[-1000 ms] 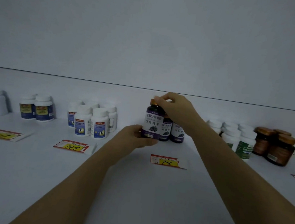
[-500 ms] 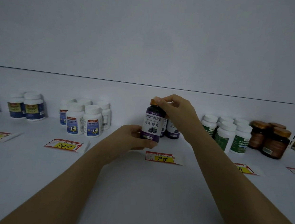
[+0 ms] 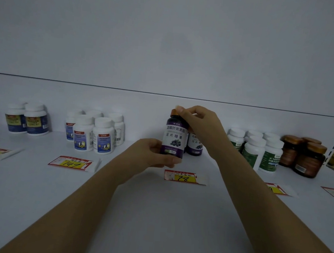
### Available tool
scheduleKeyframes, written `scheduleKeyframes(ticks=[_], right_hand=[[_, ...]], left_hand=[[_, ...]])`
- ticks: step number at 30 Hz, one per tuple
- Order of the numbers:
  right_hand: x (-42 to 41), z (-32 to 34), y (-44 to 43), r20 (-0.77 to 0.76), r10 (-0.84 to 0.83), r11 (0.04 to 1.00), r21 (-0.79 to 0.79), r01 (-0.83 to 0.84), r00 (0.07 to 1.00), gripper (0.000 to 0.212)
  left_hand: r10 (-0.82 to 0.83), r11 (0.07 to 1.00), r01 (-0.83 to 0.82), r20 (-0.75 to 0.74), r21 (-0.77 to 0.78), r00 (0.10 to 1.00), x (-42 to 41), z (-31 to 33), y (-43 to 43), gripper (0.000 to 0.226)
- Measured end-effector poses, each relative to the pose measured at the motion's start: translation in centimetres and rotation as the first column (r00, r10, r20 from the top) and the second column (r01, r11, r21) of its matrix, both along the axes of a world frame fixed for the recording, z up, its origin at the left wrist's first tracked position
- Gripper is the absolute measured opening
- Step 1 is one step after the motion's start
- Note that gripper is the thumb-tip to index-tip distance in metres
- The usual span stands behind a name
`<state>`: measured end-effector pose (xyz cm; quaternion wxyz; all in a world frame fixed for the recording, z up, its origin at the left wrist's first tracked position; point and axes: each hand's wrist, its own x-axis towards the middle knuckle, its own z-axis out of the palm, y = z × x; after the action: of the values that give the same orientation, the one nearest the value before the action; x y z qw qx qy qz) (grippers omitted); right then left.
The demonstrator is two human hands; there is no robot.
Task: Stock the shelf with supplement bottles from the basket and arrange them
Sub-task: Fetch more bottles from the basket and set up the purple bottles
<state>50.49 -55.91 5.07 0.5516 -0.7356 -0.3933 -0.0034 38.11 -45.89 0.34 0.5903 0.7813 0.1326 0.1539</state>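
A purple supplement bottle [image 3: 174,139] with an orange cap stands upright above the white shelf [image 3: 155,215], its label facing me. My left hand [image 3: 150,154] grips its lower body from the left. My right hand [image 3: 198,124] pinches the orange cap from above. Just behind it, partly hidden by my right wrist, a matching purple bottle [image 3: 195,145] stands on the shelf. The basket is not in view.
White bottles with blue labels [image 3: 93,133] stand left of centre, two more [image 3: 27,120] farther left. Green-labelled white bottles [image 3: 260,151] and amber jars [image 3: 305,157] stand at the right. Yellow price tags [image 3: 180,176] [image 3: 72,162] lie along the shelf front.
The held bottle has come forward, away from the purple bottles at the back, and sits slightly lower. The view has shifted a little to the right.
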Motion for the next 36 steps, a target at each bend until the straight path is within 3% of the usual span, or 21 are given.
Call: scheduleKeyframes(ticks=[5, 8, 11, 13, 14, 17, 20, 22, 24, 27, 30, 33, 36], right_hand=[[-0.2, 0.2, 0.0, -0.051, 0.048, 0.999, 0.024, -0.047, 0.998, 0.042], [-0.3, 0.4, -0.2, -0.092, 0.067, 0.997, 0.040, -0.064, 0.993, 0.039], [-0.3, 0.7, -1.0, -0.219, 0.200, 0.971, 0.171, -0.164, 0.955, 0.025], [-0.3, 0.8, -1.4, -0.243, 0.314, 0.938, 0.226, -0.261, 0.918, 0.018], [-0.2, 0.7, -1.5, -0.252, 0.361, 0.922, 0.241, -0.303, 0.898, 0.018], [-0.6, 0.5, -1.3, -0.229, 0.375, 0.924, 0.165, -0.344, 0.898, 0.022], [-0.8, 0.0, -0.9, -0.132, 0.258, 0.965, 0.089, -0.247, 0.957, 0.032], [-0.5, -0.1, -0.9, -0.195, 0.260, 0.960, 0.155, -0.232, 0.946, 0.036], [-0.1, 0.0, -1.2, -0.271, 0.299, 0.944, 0.222, -0.243, 0.915, 0.037], [0.0, -0.1, -1.4, -0.317, 0.377, 0.914, 0.281, -0.294, 0.870, 0.031], [-0.3, -0.2, -1.1, -0.316, 0.407, 0.904, 0.275, -0.328, 0.857, 0.021], [-0.7, -0.3, -0.8, -0.228, 0.316, 0.946, 0.152, -0.287, 0.921, 0.022], [-0.3, -0.6, -0.9, -0.281, 0.300, 0.949, 0.187, -0.254, 0.912, 0.032]], left_hand=[[0.113, 0.987, -0.115, 0.021, 0.116, 0.993, 0.0, 0.2, -0.4, 0.052], [0.187, 0.968, -0.192, 0.048, 0.158, 0.981, 0.1, 0.3, -0.8, 0.055], [0.064, 0.990, -0.053, 0.083, -0.134, 0.994, 0.0, 0.6, -0.9, 0.067], [-0.045, 0.920, 0.101, 0.152, -0.380, 0.987, -0.3, 1.0, -0.9, 0.065], [-0.083, 0.910, 0.146, 0.176, -0.388, 0.981, -0.3, 1.1, -0.9, 0.058], [0.016, 0.997, -0.004, 0.148, -0.080, 0.989, -0.3, 0.6, -1.0, 0.051], [0.165, 0.970, -0.188, 0.149, 0.155, 0.975, -0.1, 0.4, -0.9, 0.061], [0.135, 0.976, -0.155, 0.138, 0.152, 0.981, 0.0, 0.3, -0.7, 0.065], [0.065, 0.987, -0.079, 0.106, 0.142, 0.992, -0.2, 0.4, -0.7, 0.053], [0.000, 0.999, -0.004, 0.102, 0.044, 0.995, -0.4, 0.3, -0.8, 0.055], [0.098, 0.990, -0.112, 0.151, 0.088, 0.984, -0.3, 0.2, -0.8, 0.062], [0.204, 0.942, -0.248, 0.202, 0.227, 0.958, 0.0, -0.1, -0.7, 0.068], [0.163, 0.972, -0.187, 0.166, 0.145, 0.973, 0.1, 0.0, -0.6, 0.069]])
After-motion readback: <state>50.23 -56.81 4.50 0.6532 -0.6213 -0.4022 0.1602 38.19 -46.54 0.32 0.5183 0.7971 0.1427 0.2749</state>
